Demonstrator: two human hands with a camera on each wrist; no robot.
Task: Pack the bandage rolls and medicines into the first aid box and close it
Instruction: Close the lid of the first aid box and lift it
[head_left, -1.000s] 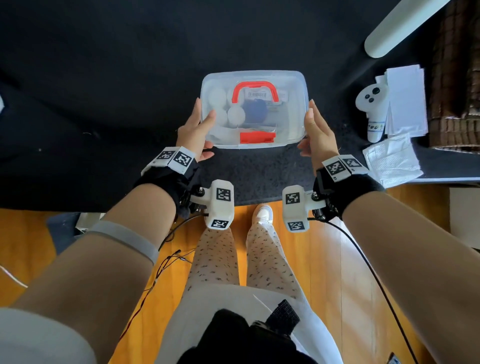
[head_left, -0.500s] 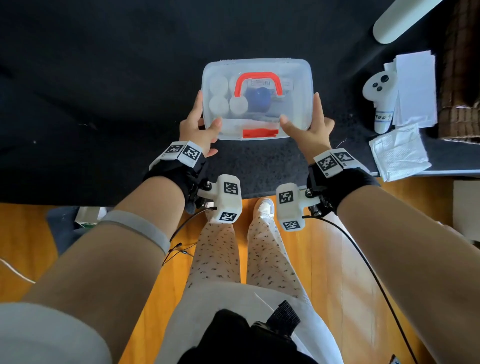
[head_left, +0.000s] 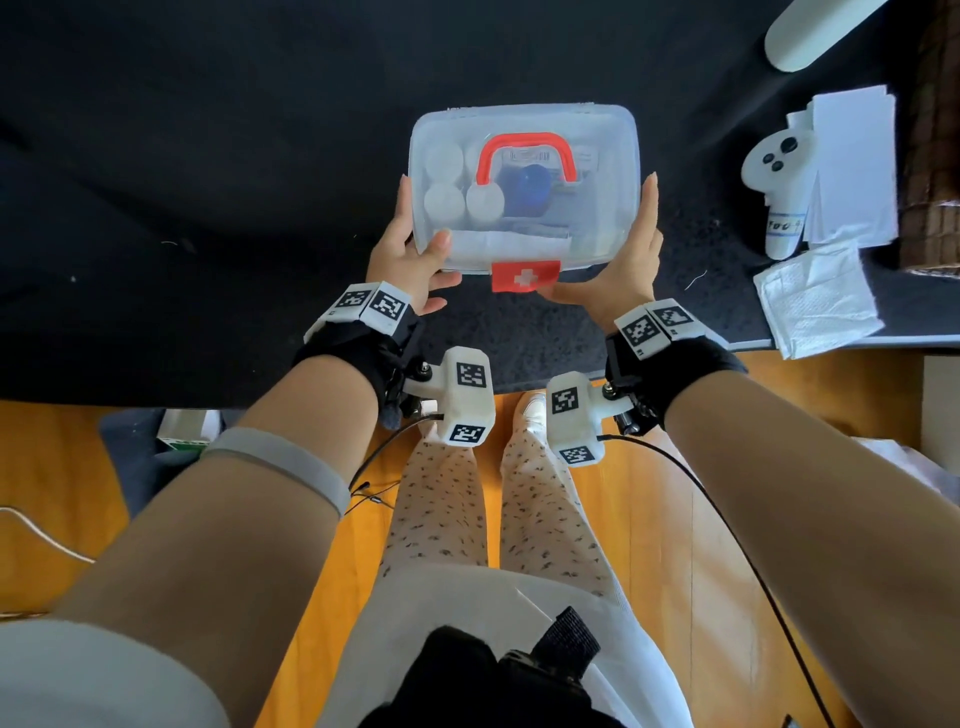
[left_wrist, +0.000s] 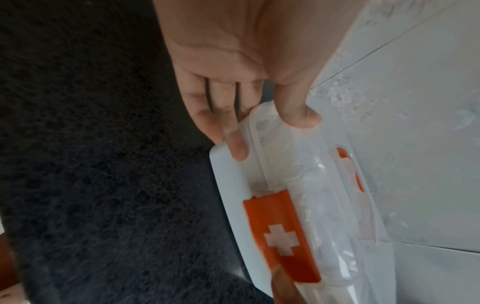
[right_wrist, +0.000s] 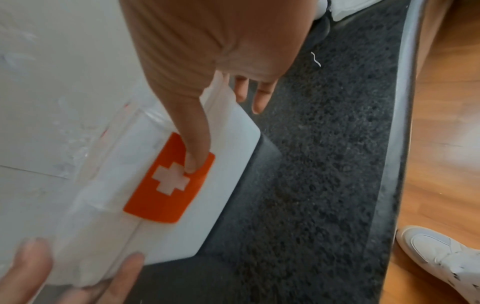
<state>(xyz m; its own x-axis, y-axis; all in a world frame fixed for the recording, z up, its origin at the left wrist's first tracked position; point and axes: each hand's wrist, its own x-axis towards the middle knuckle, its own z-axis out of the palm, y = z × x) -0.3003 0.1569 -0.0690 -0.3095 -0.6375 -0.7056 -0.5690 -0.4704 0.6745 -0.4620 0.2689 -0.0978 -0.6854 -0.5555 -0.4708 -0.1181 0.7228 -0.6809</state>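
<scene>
Translucent plastic: one first aid box (head_left: 524, 192), lid down, tilted up between two hands above a black mat (head_left: 208, 156).

Nearest, one orange-red latch (head_left: 525, 276) on the box's front wall, marked with a white cross; it is the only marking readable there. Right hand (head_left: 618, 265): thumb tip pressed on the latch beside the cross, the other fingers straight up along the box's right wall. That hand is flat and spread, not curled round anything. Left hand (head_left: 410, 254): thumb on top of the lid at the near left corner, fingers under and along the left wall, so the corner is pinched between thumb and fingers. The box sits squarely between the two palms.

Through the lid, past the thumbs: four white bandage rolls (head_left: 444, 200) in a two-by-two block on the left, one blue item (head_left: 530, 189) at centre, white packets along the front. One red handle (head_left: 525, 156) lies flat on the lid; a barcode label shows beneath it, unreadable.

Right of the right hand, well apart: one white controller (head_left: 776, 187) with unreadable writing, one folded tissue (head_left: 818, 296), a paper stack (head_left: 852, 161).
</scene>
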